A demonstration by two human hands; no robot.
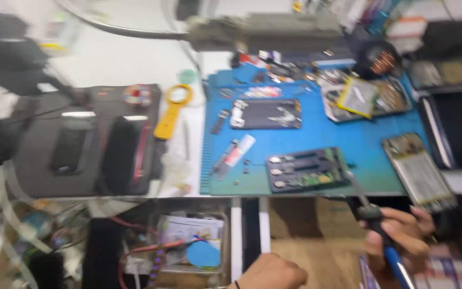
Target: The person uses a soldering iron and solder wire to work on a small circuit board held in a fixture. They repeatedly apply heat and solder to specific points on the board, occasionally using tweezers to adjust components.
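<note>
Soldering iron (382, 235) in right hand (402, 233) over blue mat (348, 134).

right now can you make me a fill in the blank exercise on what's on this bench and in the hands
1. The right hand holds a tool with a ____ handle and a thin metal tip.
2. The repair mat on the bench is ____ in colour.
3. The magnifier-shaped tool left of the mat is ____.
4. The left hand holds ____.

Missing words: blue; blue; yellow; nothing
</note>
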